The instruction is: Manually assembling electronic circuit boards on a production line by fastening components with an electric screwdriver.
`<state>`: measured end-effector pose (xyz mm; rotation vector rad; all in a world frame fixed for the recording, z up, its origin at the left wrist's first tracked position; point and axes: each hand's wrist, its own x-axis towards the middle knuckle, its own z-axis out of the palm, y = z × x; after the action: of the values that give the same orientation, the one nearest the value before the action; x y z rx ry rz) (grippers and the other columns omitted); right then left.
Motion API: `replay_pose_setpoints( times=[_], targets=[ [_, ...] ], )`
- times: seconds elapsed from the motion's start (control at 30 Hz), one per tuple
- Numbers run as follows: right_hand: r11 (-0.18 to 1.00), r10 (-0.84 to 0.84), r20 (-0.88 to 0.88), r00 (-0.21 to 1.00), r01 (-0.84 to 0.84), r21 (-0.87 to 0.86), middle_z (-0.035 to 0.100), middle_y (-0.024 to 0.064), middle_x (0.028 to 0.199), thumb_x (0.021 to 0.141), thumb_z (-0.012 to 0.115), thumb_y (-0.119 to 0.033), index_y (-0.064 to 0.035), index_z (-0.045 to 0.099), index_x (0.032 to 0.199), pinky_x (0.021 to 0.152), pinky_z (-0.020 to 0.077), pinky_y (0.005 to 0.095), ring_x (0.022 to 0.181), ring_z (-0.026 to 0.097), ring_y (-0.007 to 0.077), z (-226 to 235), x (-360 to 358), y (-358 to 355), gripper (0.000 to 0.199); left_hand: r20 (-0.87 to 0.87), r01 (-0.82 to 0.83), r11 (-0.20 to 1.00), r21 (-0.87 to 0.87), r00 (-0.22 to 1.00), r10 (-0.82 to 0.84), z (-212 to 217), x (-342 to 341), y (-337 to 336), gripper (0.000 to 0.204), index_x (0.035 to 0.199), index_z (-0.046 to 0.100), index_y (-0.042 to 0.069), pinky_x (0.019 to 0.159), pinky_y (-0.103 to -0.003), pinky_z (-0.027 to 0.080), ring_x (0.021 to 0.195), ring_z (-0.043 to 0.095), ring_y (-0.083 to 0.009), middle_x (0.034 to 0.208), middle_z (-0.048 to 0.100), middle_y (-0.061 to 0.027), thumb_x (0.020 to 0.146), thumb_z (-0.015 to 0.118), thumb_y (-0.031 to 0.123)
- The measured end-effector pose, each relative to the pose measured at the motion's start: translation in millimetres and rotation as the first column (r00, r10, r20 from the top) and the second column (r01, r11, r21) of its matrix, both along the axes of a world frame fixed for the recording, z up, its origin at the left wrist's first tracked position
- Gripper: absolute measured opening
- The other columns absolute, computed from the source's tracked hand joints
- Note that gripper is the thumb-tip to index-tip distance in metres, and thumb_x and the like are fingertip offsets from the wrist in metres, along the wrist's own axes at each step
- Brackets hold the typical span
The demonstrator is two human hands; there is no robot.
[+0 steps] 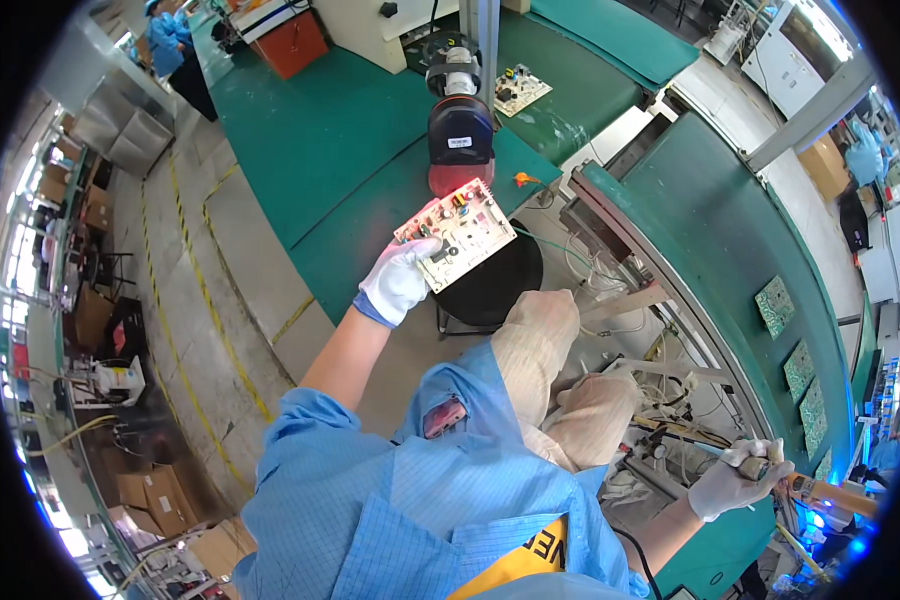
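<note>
My left hand [398, 282], in a white glove, holds a white circuit board [462, 232] with coloured parts by its lower left corner, lifted over a round black stool seat [495, 285]. My right hand [738, 482], also gloved, is out at the lower right and grips a slim tool with an orange handle [820, 492] at the edge of the green conveyor belt [730, 220]. I am seated; my knees in pale trousers sit between the two hands.
Several green circuit boards [798, 368] lie along the conveyor at the right. A black and red machine [460, 140] stands on the green table [320, 130] ahead, with another board [520, 90] behind it. A person in blue [175, 55] stands far left; cardboard boxes [155, 495] sit below.
</note>
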<state>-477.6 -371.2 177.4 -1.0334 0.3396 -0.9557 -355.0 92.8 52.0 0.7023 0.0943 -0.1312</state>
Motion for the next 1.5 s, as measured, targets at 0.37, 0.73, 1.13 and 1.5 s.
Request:
replay_pose_setpoints(
  times=[0.37, 0.73, 1.13, 1.5],
  targets=[
    [0.993, 0.089, 0.005, 0.996, -0.089, -0.072, 0.050, 0.0029, 0.077, 0.096, 0.052, -0.043, 0.0022, 0.054, 0.106, 0.040, 0.0283, 0.0182, 0.056, 0.043, 0.0084, -9, -11, -14, 0.046, -0.104, -0.013, 0.998, -0.061, 0.995, 0.006, 13, 12, 9, 0.045, 0.133, 0.044, -0.004, 0.098, -0.043, 0.049, 0.113, 0.060, -0.0315, 0.126, 0.057, -0.0214, 0.090, 0.053, 0.004],
    [0.987, 0.027, -0.072, 0.997, -0.038, -0.155, 0.047, 0.0023, 0.079, 0.098, 0.049, -0.043, 0.0022, 0.054, 0.108, 0.042, 0.0298, 0.0192, 0.058, 0.043, 0.0075, -5, -15, -7, 0.047, -0.142, -0.297, 0.945, -0.140, 0.950, 0.278, 24, 27, 9, 0.027, 0.117, 0.055, 0.002, 0.083, -0.042, 0.055, 0.100, 0.064, -0.0307, 0.113, 0.064, -0.0160, 0.092, 0.056, 0.011],
    [0.993, 0.037, -0.064, 0.997, -0.044, -0.109, 0.044, -0.0007, 0.079, 0.096, 0.054, -0.043, -0.0063, 0.048, 0.094, 0.043, 0.0287, 0.0182, 0.061, 0.043, 0.0061, 12, -15, 13, 0.037, -0.187, -0.326, 0.929, -0.174, 0.937, 0.294, 21, 26, 6, 0.020, 0.106, 0.060, 0.002, 0.070, -0.039, 0.059, 0.088, 0.068, -0.0288, 0.104, 0.067, -0.0144, 0.092, 0.059, 0.016],
    [0.992, 0.027, -0.081, 0.996, -0.037, -0.123, 0.049, 0.0031, 0.075, 0.098, 0.047, -0.044, 0.0001, 0.051, 0.103, 0.042, 0.0282, 0.0187, 0.051, 0.039, 0.0081, 1, -26, -5, 0.045, -0.223, -0.196, 0.950, -0.243, 0.964, 0.142, 42, 17, 21, 0.021, 0.097, 0.061, -0.002, 0.059, -0.037, 0.063, 0.075, 0.070, -0.0304, 0.093, 0.069, -0.0175, 0.092, 0.060, 0.018]
  ],
)
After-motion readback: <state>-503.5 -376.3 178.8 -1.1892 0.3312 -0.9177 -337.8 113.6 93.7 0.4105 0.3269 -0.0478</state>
